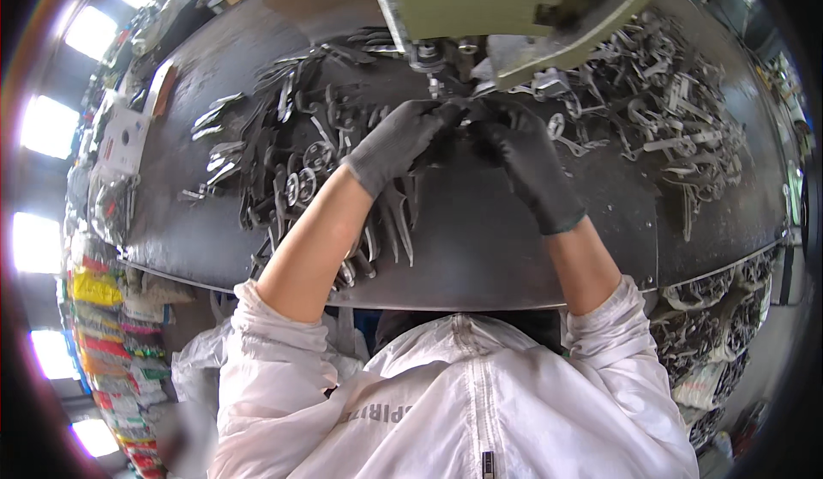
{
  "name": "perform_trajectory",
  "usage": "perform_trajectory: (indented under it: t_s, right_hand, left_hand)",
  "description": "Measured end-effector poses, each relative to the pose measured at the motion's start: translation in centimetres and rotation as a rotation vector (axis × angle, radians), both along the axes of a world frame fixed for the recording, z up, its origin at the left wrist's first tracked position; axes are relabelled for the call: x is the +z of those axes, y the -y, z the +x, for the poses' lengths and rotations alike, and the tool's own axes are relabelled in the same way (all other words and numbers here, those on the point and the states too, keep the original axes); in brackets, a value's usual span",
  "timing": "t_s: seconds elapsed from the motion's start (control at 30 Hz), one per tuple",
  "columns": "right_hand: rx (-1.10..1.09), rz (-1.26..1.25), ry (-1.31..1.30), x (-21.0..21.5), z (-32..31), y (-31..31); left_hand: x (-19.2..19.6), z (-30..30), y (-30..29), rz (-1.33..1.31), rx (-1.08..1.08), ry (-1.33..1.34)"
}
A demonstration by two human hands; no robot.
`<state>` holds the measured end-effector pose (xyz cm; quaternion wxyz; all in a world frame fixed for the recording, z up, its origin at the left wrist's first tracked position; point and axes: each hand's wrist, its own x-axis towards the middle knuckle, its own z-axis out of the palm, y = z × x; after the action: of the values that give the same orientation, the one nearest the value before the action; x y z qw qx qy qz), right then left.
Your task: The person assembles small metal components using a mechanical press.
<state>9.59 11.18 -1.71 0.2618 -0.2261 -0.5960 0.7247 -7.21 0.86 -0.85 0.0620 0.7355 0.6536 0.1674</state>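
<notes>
Dark grey work gloves cover both my hands, which meet at the far middle of the metal table point(497, 256), beneath the head of a green machine point(471, 3). My left hand point(401, 136) has its fingers closed at a small dark metal part point(461, 103), just below the machine's spindle point(434, 83). From the other side my right hand point(525, 153) closes its fingers on the same spot. The fingers hide most of the part, so its kind does not show. Beside my left forearm lie curved dark metal lever-like pieces point(399, 217), some reaching under the wrist.
A large heap of silvery metal pieces point(686, 119) spreads over the table's right side. More long metal pieces point(283, 127) are heaped at the left. A white box point(124, 136) stands by the left edge, with coloured bags point(99, 290) below it. Loaded sacks point(711, 342) stand at the lower right.
</notes>
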Motion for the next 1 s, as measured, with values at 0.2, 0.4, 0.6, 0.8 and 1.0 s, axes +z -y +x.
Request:
perform_trajectory:
  t_s: [0.2,0.4,0.6,0.8,1.0]
  right_hand:
    - [-0.014,-0.020,0.190,0.4,0.3,0.9]
    - [-0.008,-0.112,0.204,-1.2,0.7,0.4]
    - [-0.043,-0.157,0.202,-1.6,0.5,0.5]
    - [-0.064,-0.133,0.201,1.1,0.7,1.2]
    - [-0.014,-0.194,0.183,0.4,1.5,1.4]
  left_hand:
    - [0.5,1.4,-0.2,-0.144,-0.254,-1.134]
    - [2.5,-1.5,2.5,-0.050,0.630,0.283]
    - [2.4,-14.3,12.4,-0.302,1.081,-0.308]
    - [-0.6,-18.0,16.6,-0.419,1.008,0.049]
    - [-1.6,-18.1,16.9,-0.288,0.943,0.271]
